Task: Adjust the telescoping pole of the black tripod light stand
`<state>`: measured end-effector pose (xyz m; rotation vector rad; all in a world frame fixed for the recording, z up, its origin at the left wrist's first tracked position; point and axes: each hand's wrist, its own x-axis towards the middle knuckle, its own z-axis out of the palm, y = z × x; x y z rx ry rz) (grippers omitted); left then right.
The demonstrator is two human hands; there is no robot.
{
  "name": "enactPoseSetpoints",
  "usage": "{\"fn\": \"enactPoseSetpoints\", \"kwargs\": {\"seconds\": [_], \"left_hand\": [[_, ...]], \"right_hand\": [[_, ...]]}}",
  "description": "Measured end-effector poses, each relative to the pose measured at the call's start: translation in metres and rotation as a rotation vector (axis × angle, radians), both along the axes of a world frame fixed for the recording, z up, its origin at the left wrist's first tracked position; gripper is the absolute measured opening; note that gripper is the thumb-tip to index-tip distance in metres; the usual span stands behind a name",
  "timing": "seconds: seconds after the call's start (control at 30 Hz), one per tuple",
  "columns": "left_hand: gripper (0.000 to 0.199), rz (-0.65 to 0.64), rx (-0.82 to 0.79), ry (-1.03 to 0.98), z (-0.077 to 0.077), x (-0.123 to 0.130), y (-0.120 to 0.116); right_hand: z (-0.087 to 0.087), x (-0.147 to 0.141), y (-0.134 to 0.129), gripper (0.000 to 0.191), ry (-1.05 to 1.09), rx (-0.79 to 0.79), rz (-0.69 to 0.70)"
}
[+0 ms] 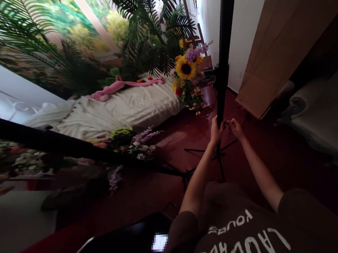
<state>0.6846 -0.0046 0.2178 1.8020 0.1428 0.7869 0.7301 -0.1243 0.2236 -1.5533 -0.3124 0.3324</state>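
Observation:
A black tripod stand (pixel 221 84) rises in front of me, its thin legs spread on the floor. Low on its pole, my left hand (pixel 216 131) is closed around the tube. My right hand (pixel 236 129) is just to the right of the pole, fingers pinched at a small dark knob on its side. The knob is dim and partly hidden by the fingers. Higher up, a clamp-like collar (pixel 217 76) sits on the same pole.
A second black stand (pixel 71 150) slants across the left. Behind are a white-draped platform (pixel 121 112) with a pink plush toy (pixel 112 89), sunflowers (pixel 186 68) and palm leaves (pixel 155 30). A large cardboard box (pixel 271 56) leans at right. A dark screen-like panel (pixel 122 243) is at lower left.

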Motion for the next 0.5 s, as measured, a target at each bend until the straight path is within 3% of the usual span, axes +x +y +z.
{"fn": "enactPoseSetpoints", "kwargs": {"seconds": [0.1,0.23,0.3,0.37,0.43,0.5], "left_hand": [[0.041,-0.068,-0.060,0.019,-0.013,-0.020,0.003],[0.032,-0.016,-0.187,0.205,-0.065,-0.091,0.014],[0.025,0.119,-0.281,0.331,-0.098,-0.144,0.022],[0.020,0.378,-0.415,0.458,-0.127,-0.199,0.034],[0.023,0.541,-0.477,0.489,-0.143,-0.247,0.049],[0.027,0.683,-0.511,0.473,-0.145,-0.282,0.068]], "right_hand": [[0.002,-0.004,0.001,0.059,-0.003,0.043,-0.007],[0.001,-0.006,0.003,0.059,-0.016,0.093,-0.004],[-0.001,-0.004,0.003,0.058,-0.039,0.094,-0.014],[-0.005,-0.002,0.002,0.059,-0.062,0.082,-0.038],[-0.009,0.000,0.003,0.060,-0.078,0.057,-0.110],[-0.015,-0.005,0.008,0.057,-0.082,0.029,-0.185]]}}
